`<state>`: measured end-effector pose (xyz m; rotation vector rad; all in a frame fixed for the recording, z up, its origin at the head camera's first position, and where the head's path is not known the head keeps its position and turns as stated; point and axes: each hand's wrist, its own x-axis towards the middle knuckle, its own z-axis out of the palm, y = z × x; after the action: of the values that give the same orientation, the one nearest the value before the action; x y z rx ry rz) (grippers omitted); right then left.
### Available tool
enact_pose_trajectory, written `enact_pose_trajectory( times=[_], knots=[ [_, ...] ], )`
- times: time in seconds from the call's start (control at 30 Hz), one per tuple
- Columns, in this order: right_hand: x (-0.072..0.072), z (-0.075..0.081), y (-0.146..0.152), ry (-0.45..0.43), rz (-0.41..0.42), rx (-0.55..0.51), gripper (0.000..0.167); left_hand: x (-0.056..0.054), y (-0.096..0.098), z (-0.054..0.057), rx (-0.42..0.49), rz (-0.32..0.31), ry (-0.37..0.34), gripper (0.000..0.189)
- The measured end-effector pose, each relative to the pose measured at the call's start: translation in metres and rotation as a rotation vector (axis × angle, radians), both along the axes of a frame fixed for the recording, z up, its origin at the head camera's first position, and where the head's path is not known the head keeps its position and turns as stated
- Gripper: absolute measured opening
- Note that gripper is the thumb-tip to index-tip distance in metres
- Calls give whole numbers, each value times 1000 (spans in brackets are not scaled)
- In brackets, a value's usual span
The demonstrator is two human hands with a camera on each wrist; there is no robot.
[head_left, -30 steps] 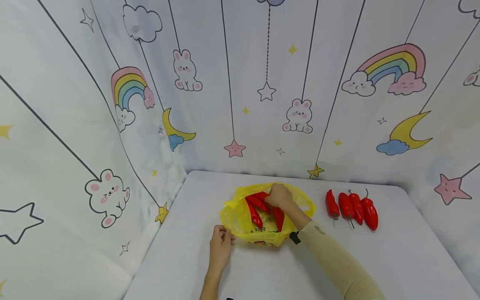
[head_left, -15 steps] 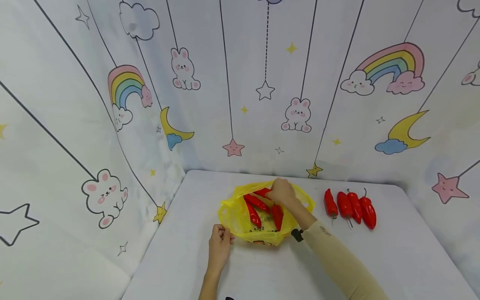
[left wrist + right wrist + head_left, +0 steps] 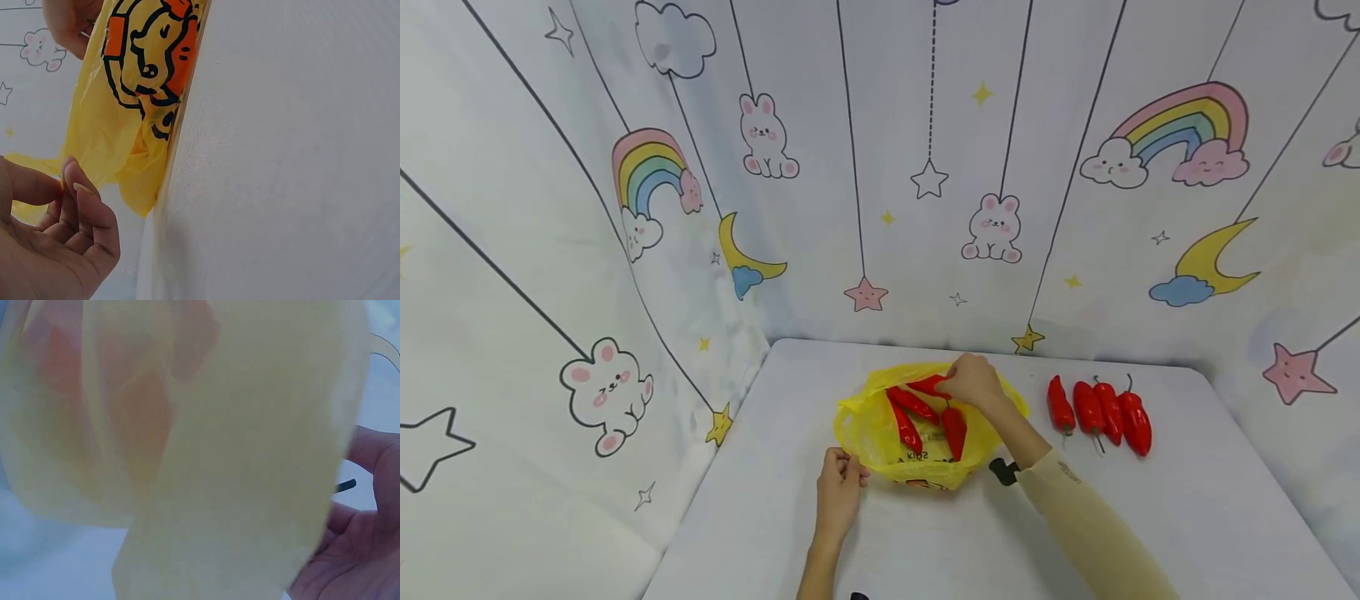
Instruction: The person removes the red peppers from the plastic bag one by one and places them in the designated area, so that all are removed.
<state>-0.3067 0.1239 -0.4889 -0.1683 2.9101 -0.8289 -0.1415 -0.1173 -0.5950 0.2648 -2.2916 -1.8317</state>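
My left hand [image 3: 841, 483] pinches the near-left rim of a yellow plastic bag [image 3: 865, 446]; in the left wrist view its thumb and fingertips [image 3: 78, 187] meet on the thin film. The bag lies with its mouth spread, and several red chili peppers [image 3: 912, 404] show inside. My right hand [image 3: 976, 382] reaches over the far-right rim and grips the stem end of one red chili pepper [image 3: 928, 385] at the back of the bag. In the right wrist view a green stem [image 3: 345, 485] pokes out between thumb and fingers; the bag's wall hides the rest.
Several more red chili peppers [image 3: 1111, 412] lie side by side on the white table [image 3: 917, 542], right of the bag. A white backdrop [image 3: 820, 217] with cartoon drawings rises behind and at both sides. My right sleeve [image 3: 1086, 517] crosses the table's front right.
My right hand has shifted slightly right and up at the bag's far rim, so more of the pepper at its fingertips shows. The left hand keeps its pinch on the bag.
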Motion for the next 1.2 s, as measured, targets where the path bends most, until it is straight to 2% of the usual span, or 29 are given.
enact_pose_trajectory(
  times=[0.13, 0.33, 0.7, 1.2],
  knots=[
    [7, 7, 5, 6, 16, 3, 29, 0, 0, 0, 4, 0, 4, 9],
    [15, 17, 12, 15, 34, 5, 25, 0, 0, 2, 16, -2, 13, 9],
    [30, 25, 23, 1, -8, -56, 27, 1, 1, 2, 39, -2, 19, 12],
    [46, 22, 46, 41, -54, -120, 33, 3, 3, 5, 25, -13, 29, 13]
  ],
)
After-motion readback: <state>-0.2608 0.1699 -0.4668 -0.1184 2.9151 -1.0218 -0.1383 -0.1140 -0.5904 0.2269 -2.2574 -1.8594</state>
